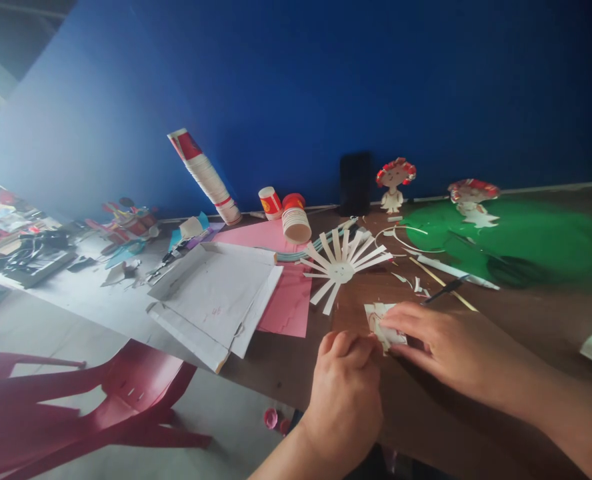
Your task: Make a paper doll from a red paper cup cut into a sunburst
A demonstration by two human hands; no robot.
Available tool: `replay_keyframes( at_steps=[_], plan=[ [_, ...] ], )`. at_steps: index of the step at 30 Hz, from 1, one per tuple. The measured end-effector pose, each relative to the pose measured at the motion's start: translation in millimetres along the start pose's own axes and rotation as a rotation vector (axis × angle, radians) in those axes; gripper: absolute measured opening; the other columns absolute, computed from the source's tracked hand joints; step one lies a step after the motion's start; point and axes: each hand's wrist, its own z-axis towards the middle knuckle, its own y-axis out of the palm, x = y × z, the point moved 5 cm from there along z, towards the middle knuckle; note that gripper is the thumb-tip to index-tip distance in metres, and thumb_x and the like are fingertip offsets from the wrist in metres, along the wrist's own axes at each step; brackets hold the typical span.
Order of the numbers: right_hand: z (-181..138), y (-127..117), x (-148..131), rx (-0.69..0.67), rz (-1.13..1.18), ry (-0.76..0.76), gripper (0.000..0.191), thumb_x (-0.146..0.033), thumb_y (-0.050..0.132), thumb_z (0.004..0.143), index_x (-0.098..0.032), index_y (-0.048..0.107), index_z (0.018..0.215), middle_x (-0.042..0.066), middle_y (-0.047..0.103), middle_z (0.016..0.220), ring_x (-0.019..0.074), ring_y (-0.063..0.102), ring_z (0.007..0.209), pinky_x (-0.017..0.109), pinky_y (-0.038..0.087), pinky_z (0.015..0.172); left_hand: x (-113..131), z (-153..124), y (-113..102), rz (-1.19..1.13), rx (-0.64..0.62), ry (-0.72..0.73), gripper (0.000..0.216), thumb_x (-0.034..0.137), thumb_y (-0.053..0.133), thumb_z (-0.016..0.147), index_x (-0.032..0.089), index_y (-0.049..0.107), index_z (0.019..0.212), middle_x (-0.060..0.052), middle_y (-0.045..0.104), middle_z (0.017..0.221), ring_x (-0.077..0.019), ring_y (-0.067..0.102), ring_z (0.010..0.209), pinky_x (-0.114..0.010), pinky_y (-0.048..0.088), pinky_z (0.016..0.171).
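Note:
A small piece of white paper with brownish marks lies at the near side of the dark brown table. My right hand grips it from the right, fingers on top and thumb at the near edge. Curled closed, my left hand rests against the paper's left near corner; what its fingers hold is hidden. Just beyond sits a paper cup cut into spread strips, with a small face drawn on its base. Paper scraps and a dark-handled tool, perhaps a brush or pen, lie beside my right hand.
Left are a white box lid and pink paper. Against the blue wall lean a tall cup stack and a dark phone-like slab. Two paper figures stand right, by green material. A red chair is lower left.

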Motion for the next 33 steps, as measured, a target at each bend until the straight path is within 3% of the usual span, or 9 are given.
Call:
replay_keyframes(
  at_steps=[10, 18, 33],
  plan=[
    [-1, 5, 8, -0.107, -0.039, 0.061, 0.038, -0.034, 0.061, 0.09, -0.029, 0.063, 0.127, 0.002, 0.07, 0.127, 0.0225, 0.075, 0.09, 0.033, 0.061, 0.069, -2, 0, 0, -0.032, -0.023, -0.039, 0.029, 0.012, 0.052, 0.089, 0.021, 0.063, 0.114, -0.002, 0.069, 0.118, -0.0205, 0.056, 0.109, -0.039, 0.044, 0.098],
    [-2, 6, 11, -0.129, -0.03, 0.065, 0.031, -0.034, 0.06, 0.09, -0.031, 0.065, 0.12, 0.0, 0.072, 0.12, 0.0194, 0.074, 0.079, 0.029, 0.056, 0.059, -1, -1, -1, -0.033, -0.023, -0.057, 0.03, 0.012, 0.047, 0.091, 0.021, 0.063, 0.116, -0.003, 0.069, 0.118, -0.0208, 0.055, 0.112, -0.039, 0.044, 0.1],
    [-2, 6, 11, -0.114, 0.014, 0.063, 0.029, -0.034, 0.06, 0.09, -0.03, 0.068, 0.118, 0.002, 0.072, 0.12, 0.0199, 0.074, 0.08, 0.031, 0.057, 0.064, 1, -3, -3, 0.062, -0.054, -0.092, 0.036, 0.011, 0.046, 0.09, 0.021, 0.062, 0.121, -0.007, 0.066, 0.119, -0.0234, 0.057, 0.106, -0.041, 0.05, 0.094]
  ],
)
